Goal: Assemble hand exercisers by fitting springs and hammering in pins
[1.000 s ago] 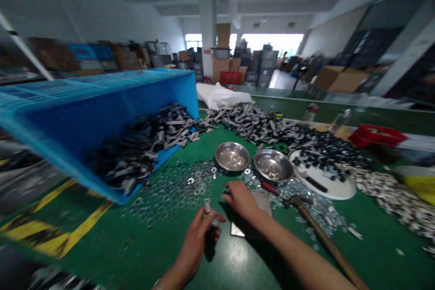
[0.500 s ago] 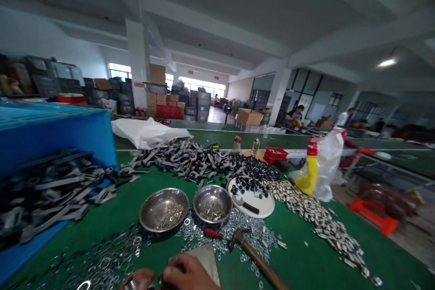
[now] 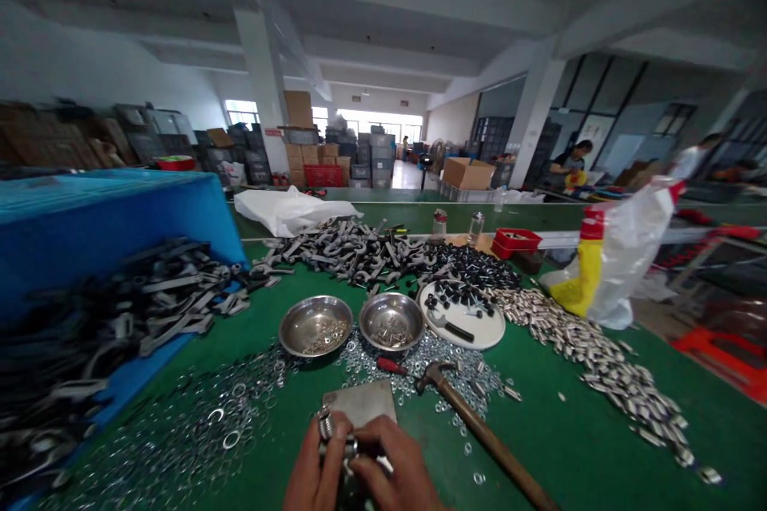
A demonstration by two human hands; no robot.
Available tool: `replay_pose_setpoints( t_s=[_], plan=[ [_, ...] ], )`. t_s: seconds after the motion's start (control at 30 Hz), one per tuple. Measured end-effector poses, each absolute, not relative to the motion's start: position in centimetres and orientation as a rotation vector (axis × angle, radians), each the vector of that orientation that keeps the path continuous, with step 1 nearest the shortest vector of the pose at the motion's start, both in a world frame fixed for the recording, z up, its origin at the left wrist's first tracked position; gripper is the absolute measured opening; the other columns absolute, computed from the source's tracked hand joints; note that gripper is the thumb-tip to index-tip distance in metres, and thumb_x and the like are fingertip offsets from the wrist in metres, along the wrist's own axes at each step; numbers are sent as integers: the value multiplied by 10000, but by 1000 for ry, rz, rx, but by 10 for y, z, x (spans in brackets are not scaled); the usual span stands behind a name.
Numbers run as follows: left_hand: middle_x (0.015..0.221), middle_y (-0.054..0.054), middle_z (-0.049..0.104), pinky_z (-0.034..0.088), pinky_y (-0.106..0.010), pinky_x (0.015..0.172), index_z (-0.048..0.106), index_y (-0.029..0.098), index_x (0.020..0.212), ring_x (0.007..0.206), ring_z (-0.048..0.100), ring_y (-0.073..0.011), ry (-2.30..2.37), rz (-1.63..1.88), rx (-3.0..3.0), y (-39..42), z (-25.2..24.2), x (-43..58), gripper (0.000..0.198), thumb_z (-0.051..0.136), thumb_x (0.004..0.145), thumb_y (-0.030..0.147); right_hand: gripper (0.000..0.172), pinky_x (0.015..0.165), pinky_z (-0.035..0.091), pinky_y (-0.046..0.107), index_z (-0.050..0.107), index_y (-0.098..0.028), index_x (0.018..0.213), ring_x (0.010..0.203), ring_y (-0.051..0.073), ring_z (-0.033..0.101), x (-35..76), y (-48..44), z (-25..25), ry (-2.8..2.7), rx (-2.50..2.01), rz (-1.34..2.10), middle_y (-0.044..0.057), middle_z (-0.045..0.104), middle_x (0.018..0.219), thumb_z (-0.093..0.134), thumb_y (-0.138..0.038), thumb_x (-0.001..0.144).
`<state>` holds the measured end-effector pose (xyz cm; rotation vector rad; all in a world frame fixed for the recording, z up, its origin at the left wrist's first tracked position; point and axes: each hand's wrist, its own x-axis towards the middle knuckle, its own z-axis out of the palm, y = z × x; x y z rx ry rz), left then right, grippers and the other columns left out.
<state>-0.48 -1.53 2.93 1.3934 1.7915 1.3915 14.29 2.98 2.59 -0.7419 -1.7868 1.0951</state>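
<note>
My left hand (image 3: 315, 469) is closed at the bottom centre, gripping a small ridged metal cylinder (image 3: 325, 424) upright between its fingers. A second shiny metal piece (image 3: 351, 445) shows between the two hands. My right hand (image 3: 400, 465) is closed beside it with fingertips bent toward that piece; what they pinch is partly hidden. Just beyond the hands lies a flat metal plate (image 3: 363, 399). A claw hammer (image 3: 473, 419) rests to the right, its head near a red-handled screwdriver (image 3: 391, 366). Loose washers and rings (image 3: 197, 431) are scattered over the green tabletop on the left.
Two steel bowls (image 3: 288, 335) (image 3: 367, 335) hold small metal parts. A white plate (image 3: 488, 333) carries black-headed bolts and a wrench. Wrench bodies (image 3: 341, 251) are piled behind, and more fill a blue crate (image 3: 209, 207). Metal cylinders (image 3: 599, 355) spread rightward near a plastic bag (image 3: 635, 255).
Both hands have come further into view, moving up and right, and now sit close together in front of the plate. The camera view has shifted; the tabletop things appear not to have moved.
</note>
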Motion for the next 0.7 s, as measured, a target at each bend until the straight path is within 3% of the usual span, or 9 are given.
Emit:
replay_pose_setpoints(
  t_s=[0.03,0.1,0.17,0.3,0.43,0.53,0.7],
  plan=[
    [1233,-143,668,492,-395,1018,655,191,1089,1159,633,-282,1775,1370,1351,-16,32,-3,451,445,908,547,203,759,530,323,604,-205,1114,858,200,654,148,29,29,-1920,-658,839,79,705,979,564,-304,941],
    [1263,-159,653,472,-411,1043,626,168,1152,1190,617,-286,1726,1321,1295,-14,36,-2,489,450,906,551,367,840,515,336,498,-209,1338,962,215,632,154,30,32,-2075,-519,476,114,696,1110,503,-213,970],
    [1291,-168,639,449,-429,1069,605,154,1197,1237,586,-298,1690,1284,1279,-9,35,-3,523,497,881,556,445,775,517,318,411,-184,1426,895,217,630,156,31,31,-2144,-520,293,123,704,1053,475,-214,987],
    [1236,-158,670,498,-412,998,634,163,1130,1185,615,-301,1686,1255,1239,1,29,-11,516,547,840,581,422,618,483,280,492,-170,1390,733,211,628,163,40,28,-2450,-691,225,90,710,874,484,-316,995],
    [989,-120,724,550,-346,831,639,170,984,946,682,-256,1716,1280,1191,9,32,-22,529,500,846,661,336,825,502,265,614,-311,1280,959,187,658,211,93,34,-2595,-1102,488,35,717,1103,568,-392,958],
    [963,-114,720,549,-314,781,624,172,956,898,679,-238,1722,1352,1121,15,41,-25,548,512,830,693,323,922,487,353,637,-207,1240,1056,219,630,269,166,43,-2407,-1487,400,120,674,1180,423,-325,1028],
    [834,-81,731,562,-274,667,645,196,898,712,687,-203,1678,1309,1061,23,49,1,553,491,831,723,371,907,533,464,589,-160,1252,1074,244,629,341,259,59,-2121,-1934,187,104,607,1270,631,-361,943]
  ],
)
